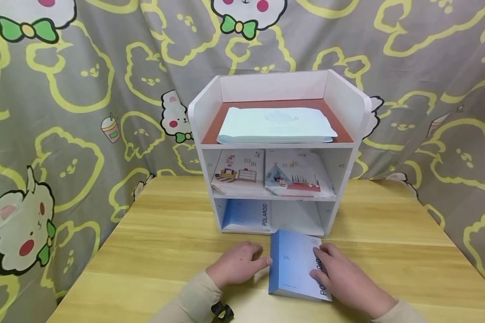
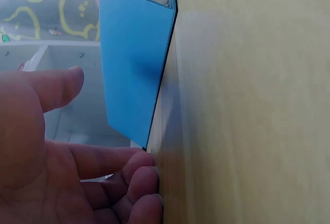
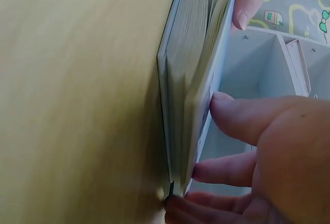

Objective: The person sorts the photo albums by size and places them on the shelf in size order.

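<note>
A thick light-blue photo album [image 1: 297, 264] marked POLAROID lies flat on the wooden table, its blue spine [image 2: 131, 59] towards my left side. My right hand [image 1: 345, 278] grips its right edge. In the right wrist view, the thumb [image 3: 232, 113] rests on the cover and the lower fingers curl at the corner beside the page block [image 3: 188, 38]. On the other side, my left hand [image 1: 240, 264] is beside the spine, thumb pointing at it. The left wrist view shows the left hand's fingers [image 2: 142, 183] loosely bent near the spine's far end, holding nothing.
Behind the album stands a white three-level shelf [image 1: 329, 220]. Its top holds a pale green whale-print album [image 1: 275, 125]; the middle, two illustrated albums [image 1: 242, 172]; the bottom left, another blue album [image 1: 246, 215]. A patterned curtain [image 1: 105, 89] hangs behind the table [image 1: 153, 251].
</note>
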`<action>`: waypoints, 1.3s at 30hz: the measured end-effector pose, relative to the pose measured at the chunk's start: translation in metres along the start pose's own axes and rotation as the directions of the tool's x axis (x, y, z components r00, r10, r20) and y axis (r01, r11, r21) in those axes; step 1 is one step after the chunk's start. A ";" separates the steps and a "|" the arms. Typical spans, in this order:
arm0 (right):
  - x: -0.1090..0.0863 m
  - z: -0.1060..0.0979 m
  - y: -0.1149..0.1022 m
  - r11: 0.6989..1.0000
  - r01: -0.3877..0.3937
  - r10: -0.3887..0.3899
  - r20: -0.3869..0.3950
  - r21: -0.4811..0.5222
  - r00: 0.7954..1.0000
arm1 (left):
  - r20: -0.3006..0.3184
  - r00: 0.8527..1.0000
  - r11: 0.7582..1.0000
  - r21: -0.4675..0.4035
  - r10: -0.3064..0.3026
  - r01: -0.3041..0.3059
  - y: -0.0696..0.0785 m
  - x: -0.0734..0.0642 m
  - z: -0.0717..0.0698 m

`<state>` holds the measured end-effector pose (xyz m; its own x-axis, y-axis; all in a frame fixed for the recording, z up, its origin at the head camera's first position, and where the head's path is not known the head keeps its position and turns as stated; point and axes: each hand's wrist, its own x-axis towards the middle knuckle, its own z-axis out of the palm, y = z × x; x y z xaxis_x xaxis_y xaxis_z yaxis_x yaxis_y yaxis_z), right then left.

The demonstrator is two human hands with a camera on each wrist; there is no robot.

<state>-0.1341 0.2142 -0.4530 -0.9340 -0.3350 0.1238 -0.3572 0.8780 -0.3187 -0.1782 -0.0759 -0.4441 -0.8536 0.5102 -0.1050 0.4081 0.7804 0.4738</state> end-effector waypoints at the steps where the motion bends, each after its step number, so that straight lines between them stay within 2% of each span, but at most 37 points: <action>1: 0.000 0.000 0.000 1.000 -0.005 0.005 0.005 -0.002 1.000 | 0.002 1.000 1.000 0.006 -0.005 0.005 0.000 0.000 0.001; 11: -0.004 -0.004 0.002 0.991 0.047 -0.043 0.033 -0.125 0.999 | 0.010 0.999 0.999 0.037 -0.032 0.032 0.013 0.004 0.007; 18: -0.007 -0.003 0.003 0.973 0.085 -0.087 -0.001 -0.214 0.996 | 0.025 0.998 0.998 0.010 -0.064 0.064 0.021 0.005 0.012; 23: -0.008 -0.003 0.006 0.975 0.121 -0.128 -0.022 -0.188 0.992 | 0.032 0.997 0.997 0.005 -0.074 0.074 0.021 0.004 0.011; 26: -0.008 -0.004 0.007 0.980 0.127 -0.133 -0.034 -0.154 0.991 | 0.048 0.996 0.997 -0.034 -0.069 0.071 0.022 0.005 0.010; 30: -0.008 -0.004 0.006 0.987 0.110 -0.112 -0.010 -0.119 0.994 | 0.056 0.997 0.984 -0.169 -0.047 0.056 0.022 0.006 0.012; 32: -0.008 -0.004 0.005 0.990 0.093 -0.093 0.006 -0.104 0.996 | 0.066 0.997 0.960 -0.272 -0.046 0.062 0.023 0.006 0.014; 35: -0.007 -0.004 0.003 0.994 0.061 -0.059 0.021 -0.087 0.998 | 0.087 0.995 0.899 -0.431 -0.044 0.077 0.025 0.007 0.017; 36: -0.006 -0.004 0.003 0.996 0.053 -0.051 0.024 -0.077 0.998 | 0.104 0.994 0.861 -0.501 -0.042 0.089 0.025 0.007 0.019; 39: -0.004 -0.005 0.004 0.999 0.035 -0.034 0.015 -0.019 0.999 | 0.155 0.988 0.726 -0.676 -0.028 0.127 0.026 0.008 0.023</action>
<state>-0.1320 0.2209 -0.4503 -0.9211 -0.3701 0.1207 -0.3893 0.8722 -0.2964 -0.1668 -0.0435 -0.4529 -0.8044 0.5377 -0.2526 -0.0311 0.3866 0.9217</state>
